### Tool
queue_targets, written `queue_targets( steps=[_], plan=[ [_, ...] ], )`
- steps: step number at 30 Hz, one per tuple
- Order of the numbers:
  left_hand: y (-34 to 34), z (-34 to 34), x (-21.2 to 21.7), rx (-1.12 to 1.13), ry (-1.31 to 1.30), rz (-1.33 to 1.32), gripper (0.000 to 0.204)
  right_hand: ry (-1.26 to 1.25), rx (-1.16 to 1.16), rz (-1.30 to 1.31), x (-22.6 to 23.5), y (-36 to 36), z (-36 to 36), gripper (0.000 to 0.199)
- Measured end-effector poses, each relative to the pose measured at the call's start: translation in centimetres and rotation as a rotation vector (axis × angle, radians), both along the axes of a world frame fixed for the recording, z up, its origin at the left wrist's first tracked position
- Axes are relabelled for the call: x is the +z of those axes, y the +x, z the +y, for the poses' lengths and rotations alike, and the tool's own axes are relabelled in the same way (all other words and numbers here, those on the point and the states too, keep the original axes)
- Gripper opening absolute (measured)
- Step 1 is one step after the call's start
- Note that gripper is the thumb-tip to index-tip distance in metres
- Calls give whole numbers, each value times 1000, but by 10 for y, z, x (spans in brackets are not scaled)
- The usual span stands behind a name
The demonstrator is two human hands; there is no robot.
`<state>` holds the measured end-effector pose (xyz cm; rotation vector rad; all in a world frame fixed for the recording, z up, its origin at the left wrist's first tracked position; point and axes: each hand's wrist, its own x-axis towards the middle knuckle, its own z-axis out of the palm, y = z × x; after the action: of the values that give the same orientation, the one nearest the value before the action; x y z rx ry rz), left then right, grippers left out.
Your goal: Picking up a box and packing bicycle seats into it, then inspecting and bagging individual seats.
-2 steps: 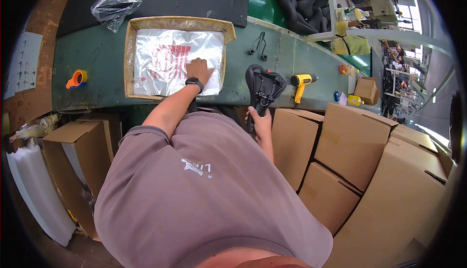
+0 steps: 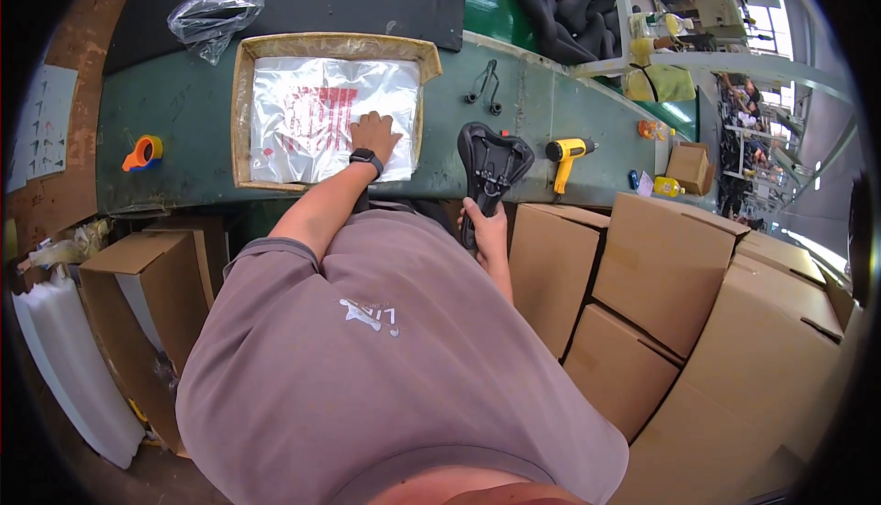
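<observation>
Green workbench (image 2: 184,147) with stacked cardboard cartons (image 2: 661,266) to the right; nothing has really moved since the shot a moment ago, so work sits at the same stage. Left hand (image 2: 374,131) lies flat, fingers spread, pressing the clear plastic bag (image 2: 312,120) inside the shallow cardboard tray (image 2: 240,110). Right hand (image 2: 485,230) is clenched around the narrow end of the black bicycle saddle (image 2: 494,164), held underside-up at the bench edge near a yellow heat gun (image 2: 567,152).

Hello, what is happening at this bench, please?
A person stands at a green workbench. The left hand presses flat on a clear plastic bag lying in a shallow cardboard box. The right hand grips a black bicycle saddle by its narrow end, underside up. A yellow heat gun lies nearby.
</observation>
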<state>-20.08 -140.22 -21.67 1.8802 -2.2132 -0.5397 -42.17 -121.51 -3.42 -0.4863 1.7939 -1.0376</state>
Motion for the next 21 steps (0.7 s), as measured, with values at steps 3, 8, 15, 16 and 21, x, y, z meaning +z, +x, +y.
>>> queue_targets(
  steps=[3,8,15,16,21],
  plan=[
    [14,-7,-33,-67,2,168,29,-23,17,-38,-5,9,-18,46],
    [35,-11,-27,148,331,395,33,26,177,-22,-26,6,-49,71],
    [75,-5,-30,304,254,517,27,-95,518,52,-99,67,-108,73],
    [86,2,-28,340,246,499,27,-98,550,27,-85,84,-112,73],
    [100,16,95,-103,119,678,19,-17,462,-637,4,114,-149,43]
  ],
)
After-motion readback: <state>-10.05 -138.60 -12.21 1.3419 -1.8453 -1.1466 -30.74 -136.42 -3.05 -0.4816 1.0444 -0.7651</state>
